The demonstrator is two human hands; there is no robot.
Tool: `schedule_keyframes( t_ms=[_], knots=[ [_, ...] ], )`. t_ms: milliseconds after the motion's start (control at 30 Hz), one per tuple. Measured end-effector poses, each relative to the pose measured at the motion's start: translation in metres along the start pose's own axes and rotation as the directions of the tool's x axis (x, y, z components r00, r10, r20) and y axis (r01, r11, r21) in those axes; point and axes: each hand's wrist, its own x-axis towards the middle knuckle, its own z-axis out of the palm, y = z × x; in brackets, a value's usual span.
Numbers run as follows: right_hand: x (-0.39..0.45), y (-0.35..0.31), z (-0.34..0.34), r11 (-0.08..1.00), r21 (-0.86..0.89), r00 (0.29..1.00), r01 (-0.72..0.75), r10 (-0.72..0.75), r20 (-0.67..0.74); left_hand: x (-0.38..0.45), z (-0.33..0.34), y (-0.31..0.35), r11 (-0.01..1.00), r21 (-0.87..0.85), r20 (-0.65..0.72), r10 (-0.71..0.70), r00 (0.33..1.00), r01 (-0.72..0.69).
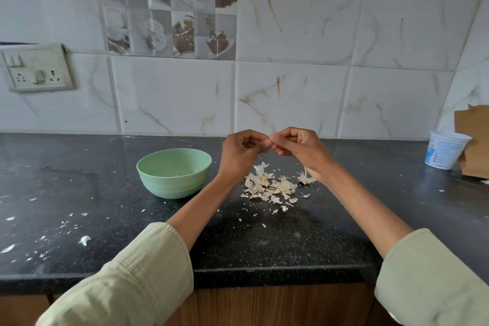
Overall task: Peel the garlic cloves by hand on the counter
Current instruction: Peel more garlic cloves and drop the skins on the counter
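Note:
Both hands are raised above the black counter (264, 241), fingertips meeting. My left hand (242, 151) and my right hand (297, 147) pinch a small garlic clove (272, 139) between them; only a pale scrap of its skin shows, the rest is hidden by fingers. Below the hands lies a heap of papery garlic skins (270, 186), with a garlic piece (305, 177) just beside my right wrist. A pale green bowl (173, 172) stands left of the heap; a few small pale bits lie at its bottom.
Small skin flakes are scattered over the counter, mostly at the left front. A white plastic tub (446, 149) and a piece of brown cardboard (473, 140) stand at the far right by the tiled wall. A socket panel (35, 67) is on the left wall.

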Motion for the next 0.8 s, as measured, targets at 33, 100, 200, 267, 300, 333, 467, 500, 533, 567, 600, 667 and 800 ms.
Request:
schedule_keyframes(
  t_ms=[33,100,200,267,300,333,467,500,533,567,600,667,800],
  knots=[
    [0.0,0.0,0.001,1.0,0.011,1.0,-0.003,0.003,0.014,0.0,-0.001,0.0,1.0,-0.006,0.001,-0.006,1.0,0.006],
    [-0.001,-0.001,0.001,1.0,0.016,1.0,-0.003,0.003,0.021,-0.001,0.0,0.001,0.999,-0.02,0.0,-0.024,1.0,0.024],
    [-0.001,-0.003,0.001,1.0,0.008,0.999,-0.005,0.005,0.042,0.0,0.001,0.002,0.995,-0.072,0.007,-0.062,0.998,0.062],
    [-0.001,-0.003,0.0,1.0,-0.011,0.998,-0.006,0.006,0.058,0.0,0.001,0.001,0.992,-0.092,0.016,-0.085,0.996,0.086],
    [-0.001,-0.004,0.0,0.999,-0.033,0.998,-0.007,0.009,0.056,0.0,0.001,0.001,0.99,-0.101,0.014,-0.1,0.995,0.1],
    [-0.001,-0.005,0.0,0.997,-0.074,0.999,-0.009,0.012,0.044,0.001,0.0,0.001,0.987,-0.112,0.003,-0.118,0.993,0.118],
    [-0.004,-0.004,-0.002,0.862,-0.494,0.992,0.113,-0.124,0.01,0.002,0.0,-0.002,0.97,-0.17,-0.009,-0.18,0.984,0.176],
    [-0.005,-0.004,-0.003,0.821,-0.553,0.988,0.139,-0.151,0.024,0.002,0.0,-0.002,0.966,-0.184,0.003,-0.185,0.983,0.183],
    [-0.006,-0.004,-0.003,0.807,-0.57,0.986,0.153,-0.162,0.035,0.001,0.001,-0.002,0.962,-0.2,0.015,-0.186,0.982,0.185],
    [-0.005,-0.004,-0.004,0.81,-0.565,0.985,0.158,-0.168,0.036,0.001,0.0,-0.002,0.959,-0.214,0.024,-0.183,0.983,0.184],
    [-0.004,-0.005,-0.004,0.821,-0.549,0.985,0.157,-0.169,0.029,0.0,0.0,-0.001,0.957,-0.224,0.029,-0.181,0.983,0.183],
    [-0.002,-0.008,-0.005,0.836,-0.523,0.983,0.167,-0.179,0.028,0.0,-0.001,-0.002,0.955,-0.232,0.032,-0.182,0.983,0.184],
    [-0.005,-0.012,-0.002,0.826,-0.512,0.97,0.236,-0.234,0.069,0.002,-0.001,-0.005,0.941,-0.268,0.055,-0.2,0.978,0.208]
  ],
)
